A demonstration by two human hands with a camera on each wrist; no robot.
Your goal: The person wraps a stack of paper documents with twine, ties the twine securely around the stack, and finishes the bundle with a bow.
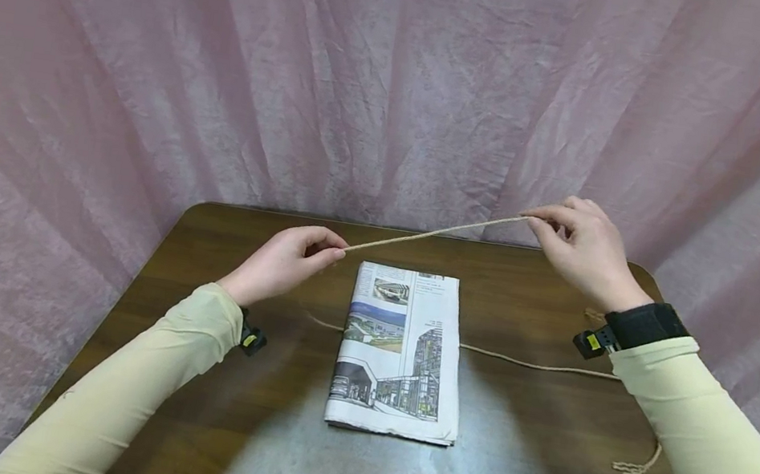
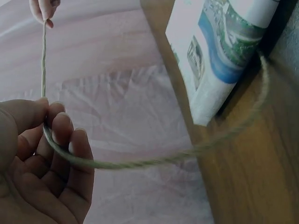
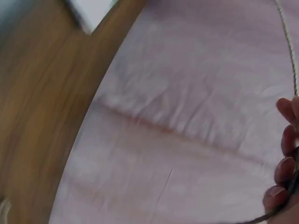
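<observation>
A folded newspaper (image 1: 398,353) lies in the middle of the brown table (image 1: 201,260). A tan twine (image 1: 435,233) is stretched taut above its far end between both hands. My left hand (image 1: 289,261) pinches one part of the twine (image 2: 43,65) at the left; its fingers (image 2: 63,135) curl round it. My right hand (image 1: 579,245) pinches the twine higher up at the right, near the curtain. The twine (image 1: 537,364) also passes under the newspaper (image 2: 219,51) and trails right to a frayed end (image 1: 632,468).
A pink crinkled curtain (image 1: 401,86) hangs behind and around the table. The table's far edge (image 1: 417,232) lies just below the stretched twine. Black wrist cameras sit on both wrists, over pale yellow sleeves (image 1: 125,387).
</observation>
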